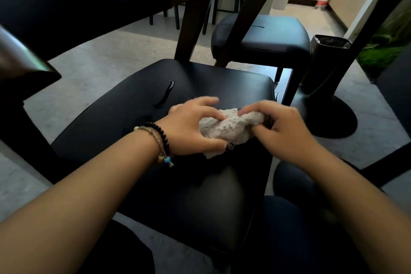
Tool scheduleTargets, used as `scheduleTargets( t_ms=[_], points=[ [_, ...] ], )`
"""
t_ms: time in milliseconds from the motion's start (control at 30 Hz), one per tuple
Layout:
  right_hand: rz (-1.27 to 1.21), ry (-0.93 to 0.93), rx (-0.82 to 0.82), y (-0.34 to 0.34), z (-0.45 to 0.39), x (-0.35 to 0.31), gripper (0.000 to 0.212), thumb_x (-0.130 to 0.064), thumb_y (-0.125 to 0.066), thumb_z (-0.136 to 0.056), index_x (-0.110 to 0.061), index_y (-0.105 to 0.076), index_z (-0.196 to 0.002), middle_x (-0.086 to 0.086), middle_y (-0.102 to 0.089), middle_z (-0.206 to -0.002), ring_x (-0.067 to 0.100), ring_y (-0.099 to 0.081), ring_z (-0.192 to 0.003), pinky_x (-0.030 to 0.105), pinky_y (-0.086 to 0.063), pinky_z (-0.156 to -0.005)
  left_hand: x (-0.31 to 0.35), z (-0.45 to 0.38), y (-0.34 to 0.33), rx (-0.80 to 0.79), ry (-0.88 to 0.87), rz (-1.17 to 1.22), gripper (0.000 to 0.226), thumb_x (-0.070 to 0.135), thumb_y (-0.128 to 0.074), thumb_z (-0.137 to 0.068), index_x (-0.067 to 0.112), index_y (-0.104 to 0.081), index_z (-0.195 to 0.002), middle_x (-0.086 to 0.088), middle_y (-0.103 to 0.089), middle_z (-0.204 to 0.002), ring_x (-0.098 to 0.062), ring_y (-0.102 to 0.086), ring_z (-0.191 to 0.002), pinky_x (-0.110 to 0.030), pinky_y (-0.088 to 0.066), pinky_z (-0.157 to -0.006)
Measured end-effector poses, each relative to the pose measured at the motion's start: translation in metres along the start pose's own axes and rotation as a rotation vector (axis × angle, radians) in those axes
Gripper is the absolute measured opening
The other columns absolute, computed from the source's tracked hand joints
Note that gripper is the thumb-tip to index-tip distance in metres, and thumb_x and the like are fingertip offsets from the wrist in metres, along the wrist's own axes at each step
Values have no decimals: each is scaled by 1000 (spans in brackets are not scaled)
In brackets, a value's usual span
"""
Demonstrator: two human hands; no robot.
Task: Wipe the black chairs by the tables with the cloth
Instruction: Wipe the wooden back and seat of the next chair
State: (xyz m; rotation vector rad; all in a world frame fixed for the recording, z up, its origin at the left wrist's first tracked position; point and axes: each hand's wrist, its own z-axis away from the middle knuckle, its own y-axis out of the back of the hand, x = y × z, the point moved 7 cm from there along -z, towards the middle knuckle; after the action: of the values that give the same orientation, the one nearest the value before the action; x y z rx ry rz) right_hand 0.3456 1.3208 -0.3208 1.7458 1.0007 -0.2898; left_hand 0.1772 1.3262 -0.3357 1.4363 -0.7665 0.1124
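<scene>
Black chair seat (200, 78) under me is mid-wipe, both my left hand (191, 127) and right hand (282, 129) grip the bunched cloth (231, 127), farther chair (273, 33) seemingly untouched

Eatery: pedestal table (329, 118), padded chairs (262, 35)
</scene>
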Motion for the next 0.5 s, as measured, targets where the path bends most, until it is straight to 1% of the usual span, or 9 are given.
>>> scheduleTargets(
  t_ms=[67,100,167,200,233,300,367,433,500],
  points=[
    [-77,-23,53,12,-5,-2,36,-3,-55,-71,-14,-73,-100,-4,-70,-102,10,-64,-100,32,-52,-89,7,-4,6,99,-51,68,23,28,-73,-81,22,-72,-103,4,-65,-121,-11,-54,-122,-40,-39,-106],
    [-122,-62,60,16,-6,-2,37,-10,-55,-71,-17,-72,-104,-6,-69,-105,10,-63,-104,33,-52,-92,9,-6,9,147,-58,97,15,21,-70,-84,16,-73,-98,-1,-71,-103,-15,-63,-105,-37,-47,-93],
    [-183,-131,42,17,-8,0,43,-27,-64,-72,-23,-67,-115,-12,-66,-111,6,-61,-106,31,-51,-93,13,-9,16,205,-59,155,8,16,-64,-87,14,-71,-91,-3,-69,-79,-13,-63,-74,-30,-51,-72],
    [-157,-136,41,17,-8,0,47,-32,-69,-71,-24,-64,-118,-12,-65,-112,5,-61,-106,30,-51,-92,15,-10,18,218,-63,184,8,15,-62,-88,14,-69,-89,-1,-66,-75,-11,-59,-67,-27,-49,-66],
    [-98,-128,46,17,-9,-1,47,-30,-72,-71,-25,-64,-117,-12,-65,-111,6,-62,-103,30,-51,-91,17,-11,20,228,-66,207,8,15,-60,-89,13,-67,-88,-1,-64,-73,-10,-57,-65,-26,-47,-64],
    [-35,-139,86,22,-13,1,36,-12,-70,-73,-24,-68,-107,-9,-67,-99,8,-62,-94,32,-53,-86,20,-13,25,252,-74,214,8,14,-56,-90,12,-64,-88,-3,-64,-75,-14,-58,-69,-29,-47,-65],
    [-21,-169,125,32,-17,6,33,-2,-63,-74,-27,-71,-94,-13,-68,-85,2,-61,-79,21,-50,-76,20,-15,30,271,-80,183,9,15,-55,-92,13,-63,-92,-2,-64,-78,-16,-59,-73,-29,-47,-68],
    [53,-182,155,42,-19,9,33,-3,-60,-74,-30,-72,-88,-18,-65,-76,-3,-58,-69,8,-41,-67,18,-17,35,278,-87,122,11,16,-53,-93,16,-63,-98,0,-64,-80,-14,-59,-71,-29,-48,-66],
    [119,-195,196,52,-21,11,28,-7,-60,-76,-27,-75,-87,-16,-64,-74,0,-56,-66,11,-39,-65,17,-19,41,310,-94,35,12,17,-53,-94,17,-62,-102,3,-62,-79,-11,-56,-66,-32,-49,-64]
  ],
)
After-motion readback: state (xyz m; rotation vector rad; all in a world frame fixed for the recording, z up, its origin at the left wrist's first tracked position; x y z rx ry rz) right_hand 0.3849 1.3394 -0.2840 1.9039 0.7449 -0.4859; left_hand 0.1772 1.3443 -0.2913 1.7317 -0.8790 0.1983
